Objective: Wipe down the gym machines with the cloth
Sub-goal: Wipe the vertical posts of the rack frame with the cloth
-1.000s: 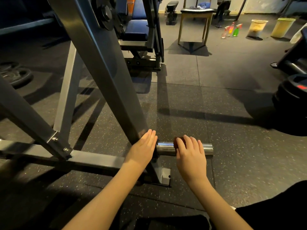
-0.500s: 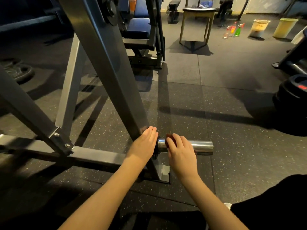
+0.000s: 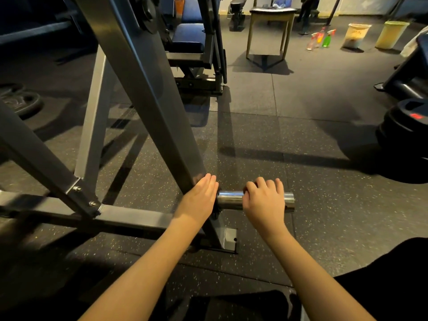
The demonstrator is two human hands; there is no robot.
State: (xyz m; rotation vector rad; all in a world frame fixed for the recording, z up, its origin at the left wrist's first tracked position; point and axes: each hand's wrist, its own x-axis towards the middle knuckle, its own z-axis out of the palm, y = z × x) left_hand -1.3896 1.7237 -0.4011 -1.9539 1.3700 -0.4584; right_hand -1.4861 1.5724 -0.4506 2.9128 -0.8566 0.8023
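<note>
Head view. Our left hand [image 3: 199,200]: fingers straight, pressed together, flat against the upright of the machine frame [image 3: 148,107]. Our right hand [image 3: 264,202]: grip curled round the chrome peg [image 3: 229,199] jutting from that upright; cloth hidden, we cannot place it. Beyond: rubber floor [image 3: 301,140], desk [image 3: 271,12], spray bottles [image 3: 320,39], two bins [image 3: 356,34].

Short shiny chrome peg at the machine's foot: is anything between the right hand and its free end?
Nothing visible does. The right hand curls over the short shiny chrome peg, and the peg's free end shows bare beyond the hand. The left hand rests flat at the inner end, against the grey steel frame post.
</note>
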